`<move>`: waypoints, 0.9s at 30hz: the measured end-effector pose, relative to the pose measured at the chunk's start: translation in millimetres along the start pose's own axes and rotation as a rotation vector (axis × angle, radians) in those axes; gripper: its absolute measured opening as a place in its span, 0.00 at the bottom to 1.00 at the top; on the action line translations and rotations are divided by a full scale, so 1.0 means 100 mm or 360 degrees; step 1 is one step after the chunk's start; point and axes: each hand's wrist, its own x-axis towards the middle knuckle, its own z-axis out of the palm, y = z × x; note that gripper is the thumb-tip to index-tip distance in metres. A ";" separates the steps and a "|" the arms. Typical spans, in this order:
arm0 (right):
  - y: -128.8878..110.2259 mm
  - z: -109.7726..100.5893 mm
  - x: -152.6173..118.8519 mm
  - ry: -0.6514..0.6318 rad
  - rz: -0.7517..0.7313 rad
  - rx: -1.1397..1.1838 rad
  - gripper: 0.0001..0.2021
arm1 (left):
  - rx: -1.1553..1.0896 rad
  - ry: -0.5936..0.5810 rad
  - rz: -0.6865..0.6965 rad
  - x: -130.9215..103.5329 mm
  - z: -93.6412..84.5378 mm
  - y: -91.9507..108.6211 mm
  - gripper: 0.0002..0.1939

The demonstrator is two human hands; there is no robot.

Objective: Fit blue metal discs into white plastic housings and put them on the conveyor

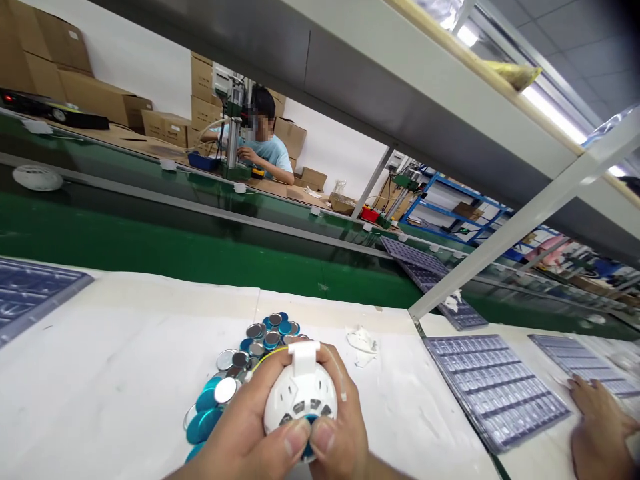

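Note:
Both of my hands are wrapped round a white round plastic housing [300,390] with slots and a tab at its top. My left hand [255,427] grips its left side and my right hand [345,407] its right side. The two thumbs press side by side on a small blue part low on the housing, which they mostly cover. A thin yellow strip or wire shows beside my left fingers. Just behind and left of my hands, a pile of round blue and silver discs [271,340] lies on the white table surface [125,360].
Crumpled white material [362,340] lies right of the pile. Clear trays [495,387] stand at the right, near another person's hand [600,427]; another tray [35,293] is at far left. A green conveyor [150,233] runs behind, below an overhead shelf. A person sits beyond it.

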 end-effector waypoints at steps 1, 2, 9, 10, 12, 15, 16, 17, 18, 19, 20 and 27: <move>0.01 0.00 0.00 0.0023 -0.0034 -0.0010 0.24 | -0.0002 -0.0063 0.0002 0.01 -0.01 0.01 0.33; 0.01 -0.02 0.00 0.0044 -0.0042 -0.0022 0.24 | 0.0013 -0.0094 0.0004 0.01 -0.01 0.02 0.32; 0.00 -0.09 -0.02 -0.0091 0.0144 0.0105 0.24 | 0.0286 0.0082 -0.0042 0.04 0.01 0.11 0.32; -0.01 -0.09 -0.03 -0.0114 0.0161 0.0154 0.24 | 0.0347 0.0085 -0.0019 0.03 0.02 0.11 0.32; 0.00 -0.08 -0.03 -0.0145 0.0199 0.0191 0.25 | 0.0455 0.0106 0.0047 0.04 0.03 0.09 0.31; 0.03 -0.14 0.03 -0.0133 0.0248 0.0042 0.24 | 0.0450 0.0150 0.0073 0.12 0.02 0.01 0.29; 0.02 -0.18 0.06 -0.0144 0.0303 -0.0057 0.24 | 0.0426 0.0154 0.0053 0.17 0.01 -0.01 0.29; 0.00 -0.25 0.09 -0.0152 0.0358 -0.0176 0.23 | 0.0414 0.0156 0.0028 0.23 -0.03 -0.02 0.28; -0.04 -0.33 0.12 -0.0153 0.0400 -0.0322 0.23 | 0.0420 0.0165 0.0003 0.30 -0.08 -0.02 0.28; -0.09 -0.43 0.13 -0.0140 0.0413 -0.0504 0.23 | 0.0457 0.0195 -0.0002 0.38 -0.15 -0.01 0.26; -0.15 -0.53 0.13 -0.0119 0.0396 -0.0728 0.23 | 0.0523 0.0262 0.0004 0.47 -0.24 0.02 0.25; -0.24 -1.07 -0.23 -0.0730 0.0538 -0.2005 0.50 | 0.1432 0.0801 0.0026 1.06 -1.00 0.28 0.33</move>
